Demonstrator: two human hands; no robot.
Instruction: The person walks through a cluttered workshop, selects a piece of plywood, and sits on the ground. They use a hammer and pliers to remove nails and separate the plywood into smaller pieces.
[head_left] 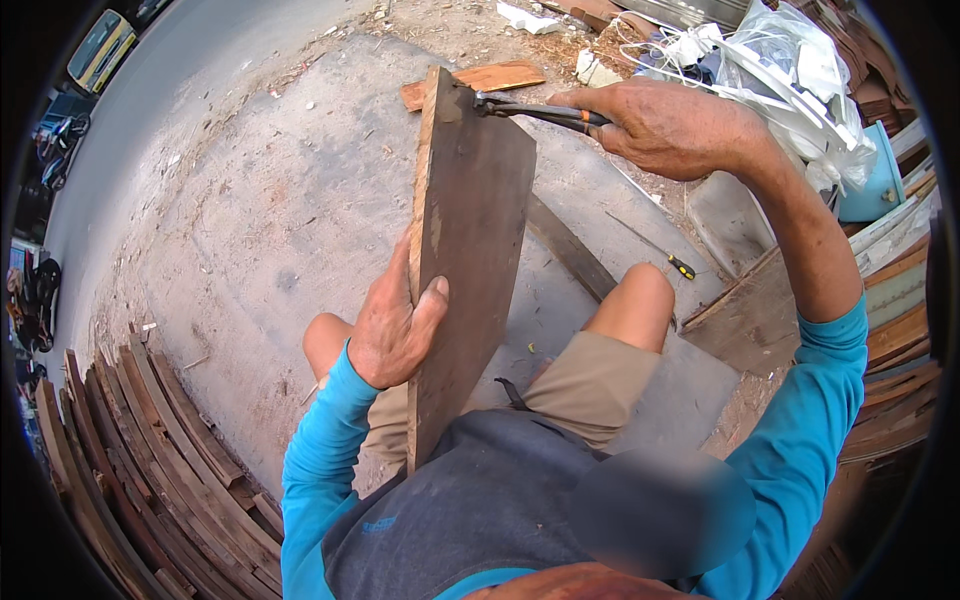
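Observation:
A wide, worn wooden board stands on edge, tilted away from me, its near end against my body between my legs. My left hand grips its left edge around the middle, thumb on the brown face and fingers hidden behind. In my right hand is a pair of pincers with dark handles, held from the right. Their metal jaws touch the board near its far end; what they bite on, if anything, is too small to make out.
A yellow-and-black screwdriver lies on the ground at right. Several long planks are stacked at lower left. A reddish wood piece lies beyond the board. Plastic bags, a light-blue bucket and more timber crowd the right side.

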